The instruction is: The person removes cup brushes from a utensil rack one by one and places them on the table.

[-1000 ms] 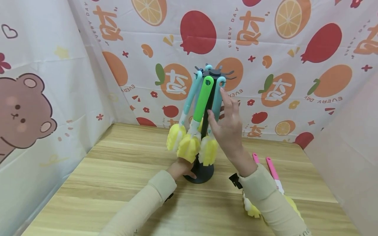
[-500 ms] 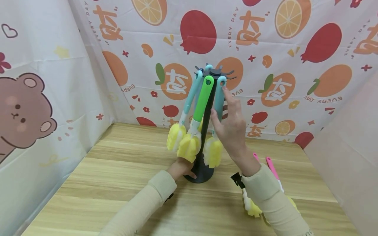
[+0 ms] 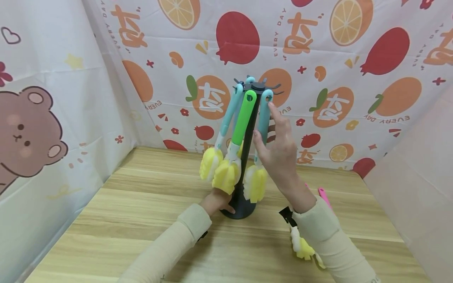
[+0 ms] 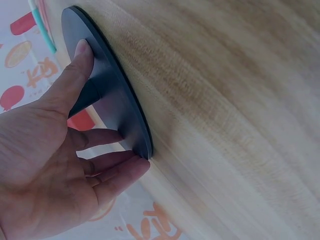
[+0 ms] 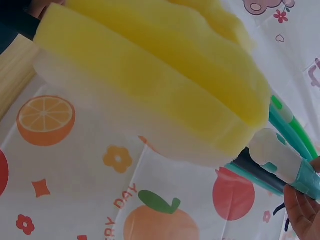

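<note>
A smooth grained wooden bench [image 3: 141, 220] carried a dark rack [image 3: 247, 157] with a flat round base, a slim upright post and a ring of thin hooks on top. From those hooks hung long plastic-handled brushes with soft, lumpy yellow sponge heads: a pale blue brush [image 3: 219, 137] on the left, a green brush [image 3: 235, 145] in the middle, and a teal brush [image 3: 260, 149] on the right. The left hand [image 3: 217, 200] pressed the base's edge, thumb on top and fingers curled loosely beneath the rim. The right hand [image 3: 279, 151] pinched the teal handle between thumb and fingers, forefinger stretched up to the hanging loop. A second ago that loop sat lower and the sponge swung nearer the post; it had since risen beside its hook. Pink-handled brushes [image 3: 323, 196] lay on the bench behind the right sleeve.
</note>
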The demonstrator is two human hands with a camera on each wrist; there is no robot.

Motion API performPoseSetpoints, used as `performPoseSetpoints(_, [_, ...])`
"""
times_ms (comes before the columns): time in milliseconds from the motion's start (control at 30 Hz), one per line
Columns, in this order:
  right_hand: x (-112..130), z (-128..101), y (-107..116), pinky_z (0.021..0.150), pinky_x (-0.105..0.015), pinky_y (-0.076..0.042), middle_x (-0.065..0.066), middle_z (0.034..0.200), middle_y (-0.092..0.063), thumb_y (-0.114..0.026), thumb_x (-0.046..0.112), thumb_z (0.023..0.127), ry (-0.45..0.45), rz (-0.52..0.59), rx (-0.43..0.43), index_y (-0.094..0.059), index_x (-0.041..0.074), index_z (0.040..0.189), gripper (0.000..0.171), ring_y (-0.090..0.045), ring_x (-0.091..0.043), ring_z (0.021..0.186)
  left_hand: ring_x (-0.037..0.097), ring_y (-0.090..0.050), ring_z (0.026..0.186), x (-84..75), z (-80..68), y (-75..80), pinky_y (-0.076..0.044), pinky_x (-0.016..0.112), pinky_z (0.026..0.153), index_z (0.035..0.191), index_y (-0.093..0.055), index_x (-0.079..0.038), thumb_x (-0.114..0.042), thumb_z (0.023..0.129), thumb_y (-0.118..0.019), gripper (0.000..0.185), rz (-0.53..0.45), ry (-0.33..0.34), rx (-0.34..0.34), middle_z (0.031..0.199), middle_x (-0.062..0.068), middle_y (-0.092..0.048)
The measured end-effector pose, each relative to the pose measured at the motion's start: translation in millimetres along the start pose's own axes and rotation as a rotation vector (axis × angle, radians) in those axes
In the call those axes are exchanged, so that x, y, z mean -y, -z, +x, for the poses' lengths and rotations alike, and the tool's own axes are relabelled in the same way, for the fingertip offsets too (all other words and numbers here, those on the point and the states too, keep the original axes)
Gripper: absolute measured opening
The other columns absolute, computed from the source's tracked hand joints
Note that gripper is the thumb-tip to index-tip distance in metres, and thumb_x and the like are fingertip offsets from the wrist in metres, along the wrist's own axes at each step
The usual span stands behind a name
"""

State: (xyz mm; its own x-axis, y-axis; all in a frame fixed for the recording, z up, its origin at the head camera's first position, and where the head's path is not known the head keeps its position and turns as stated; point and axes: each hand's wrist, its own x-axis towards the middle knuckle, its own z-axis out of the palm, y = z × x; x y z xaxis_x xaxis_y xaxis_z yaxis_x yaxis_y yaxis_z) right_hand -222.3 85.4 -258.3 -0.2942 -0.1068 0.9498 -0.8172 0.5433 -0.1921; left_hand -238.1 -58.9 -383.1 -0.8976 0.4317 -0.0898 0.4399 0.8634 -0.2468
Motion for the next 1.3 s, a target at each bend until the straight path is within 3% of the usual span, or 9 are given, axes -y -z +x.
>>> performPoseSetpoints(333, [1.2,1.4,8.2,0.059,-0.032,-0.052,-0.018,0.108,-0.051,-0.068,0.0,0.08,0.036,0.0,0.016,-0.038,0.004,0.133,0.061,-0.06,-0.022,0.076,0.038,-0.003,0.134,1.9,9.0,-0.6,-0.004,0.048,0.107,0.143,-0.009,0.003,-0.063,0.062,-0.073,0.122,0.057,0.048,0.042,0.148,0.022,-0.005])
performPoseSetpoints(467, [1.0,-0.4,11.8,0.059,-0.034,-0.052,-0.019,0.11,-0.051,-0.068,0.002,0.08,0.028,-0.003,0.016,-0.039,0.004,0.133,0.06,-0.06,-0.023,0.076,0.041,0.009,0.132,11.0,51.2,-59.5,0.008,0.052,0.104,0.142,0.007,0.005,-0.078,0.049,-0.066,0.145,0.101,0.038,-0.074,0.147,0.026,0.009])
performPoseSetpoints(633, [-0.3,-0.8,16.8,0.059,-0.034,-0.052,-0.019,0.107,-0.052,-0.068,0.002,0.08,0.03,-0.003,0.008,-0.039,0.004,0.133,0.06,-0.06,-0.024,0.077,0.04,0.01,0.132,19.9,74.8,-92.8,0.01,0.049,0.104,0.141,0.012,0.004,-0.079,0.045,-0.068,0.15,0.036,0.012,-0.203,0.146,0.026,0.012])
performPoseSetpoints(700, [-1.3,-1.2,18.9,0.059,-0.034,-0.052,-0.019,0.105,-0.051,-0.068,0.001,0.08,0.028,-0.003,0.012,-0.038,0.003,0.133,0.06,-0.06,-0.024,0.077,0.039,0.006,0.133,21.8,74.7,-91.3,0.006,0.048,0.105,0.142,0.009,0.004,-0.074,0.048,-0.071,0.146,0.008,0.008,-0.215,0.147,0.024,0.008])
performPoseSetpoints(800, [-2.7,-2.8,21.8,0.06,-0.034,-0.052,-0.019,0.104,-0.052,-0.068,0.0,0.08,0.014,-0.008,0.016,-0.038,0.003,0.133,0.061,-0.06,-0.024,0.077,0.041,0.011,0.132,32.0,114.4,-143.3,0.011,0.051,0.103,0.14,0.016,0.005,-0.086,0.036,-0.062,0.158,0.026,-0.032,-0.314,0.146,0.027,0.014])
performPoseSetpoints(867, [-4.5,-4.8,23.5,0.06,-0.034,-0.052,-0.019,0.104,-0.052,-0.068,-0.002,0.079,-0.003,-0.008,0.013,-0.039,0.003,0.133,0.062,-0.06,-0.024,0.077,0.041,0.007,0.133,29.9,110.2,-133.4,0.007,0.052,0.104,0.141,0.01,0.005,-0.086,0.039,-0.061,0.155,0.061,-0.013,-0.22,0.146,0.026,0.01])
performPoseSetpoints(967, [-8.4,-7.2,25.3,0.061,-0.035,-0.052,-0.019,0.103,-0.053,-0.069,-0.003,0.078,-0.025,-0.007,0.007,-0.04,0.004,0.133,0.062,-0.06,-0.024,0.078,0.042,0.01,0.132,30.6,115.3,-137.4,0.009,0.052,0.103,0.141,0.01,0.006,-0.089,0.038,-0.056,0.155,0.074,-0.014,-0.237,0.146,0.027,0.011])
performPoseSetpoints(1133, [-16.3,-10.3,28.4,0.063,-0.036,-0.052,-0.017,0.104,-0.055,-0.069,-0.003,0.077,-0.051,-0.006,0.006,-0.04,0.003,0.133,0.064,-0.06,-0.024,0.076,0.043,0.01,0.132,22.8,87.2,-102.7,0.008,0.053,0.103,0.142,0.008,0.004,-0.087,0.042,-0.058,0.151,0.119,0.005,-0.162,0.146,0.027,0.01])
performPoseSetpoints(1300, [-23.9,-13.7,32.2,0.06,-0.038,-0.052,-0.016,0.108,-0.055,-0.069,-0.003,0.078,-0.08,-0.016,0.037,-0.037,0.006,0.135,0.067,-0.06,-0.023,0.074,0.038,0.01,0.132,29.6,112.1,-138.9,0.01,0.049,0.104,0.14,0.017,0.005,-0.08,0.038,-0.068,0.158,0.013,-0.031,-0.26,0.146,0.025,0.014])
